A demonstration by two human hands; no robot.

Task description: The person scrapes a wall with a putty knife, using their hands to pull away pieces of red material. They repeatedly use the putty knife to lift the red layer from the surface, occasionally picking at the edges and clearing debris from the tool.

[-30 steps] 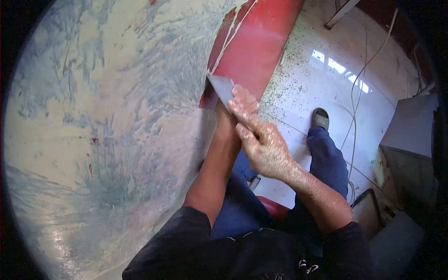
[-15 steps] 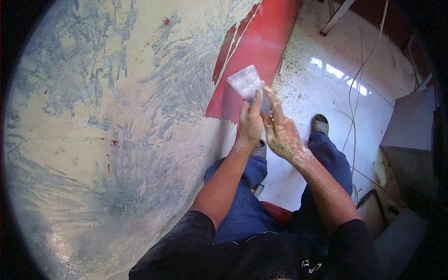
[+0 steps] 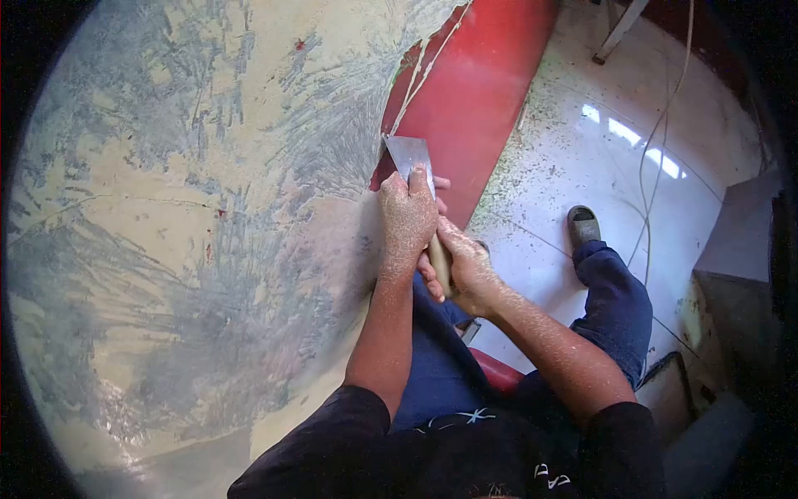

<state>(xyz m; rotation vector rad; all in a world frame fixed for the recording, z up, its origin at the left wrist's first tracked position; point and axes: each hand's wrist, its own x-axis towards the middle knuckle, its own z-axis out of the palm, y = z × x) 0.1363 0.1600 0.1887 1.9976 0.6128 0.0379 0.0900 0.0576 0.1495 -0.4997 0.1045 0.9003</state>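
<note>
A scraper with a wide metal blade (image 3: 407, 152) and a pale wooden handle (image 3: 439, 262) is in both of my hands. My left hand (image 3: 407, 218), dusted with pale flakes, grips it near the blade, the thumb laid along the metal. Lower down, my right hand (image 3: 472, 270) is closed around the handle. The blade's front edge is right at the border between the scratched cream and grey-green surface (image 3: 249, 166) on the left and the bare red strip (image 3: 474, 91). Pale dust speckles both forearms.
Green and pale crumbs (image 3: 528, 158) lie on the glossy white tiled floor (image 3: 532, 241). A cable (image 3: 644, 175) trails across it on the right, near a grey box (image 3: 736, 229). My sandalled foot (image 3: 583, 224) stands on the tiles; a metal leg (image 3: 619, 33) shows at the top.
The blade has swung to point up and left, onto the border of the red strip. My left hand has turned back-up around the scraper, and my right hand has moved lower on the handle.
</note>
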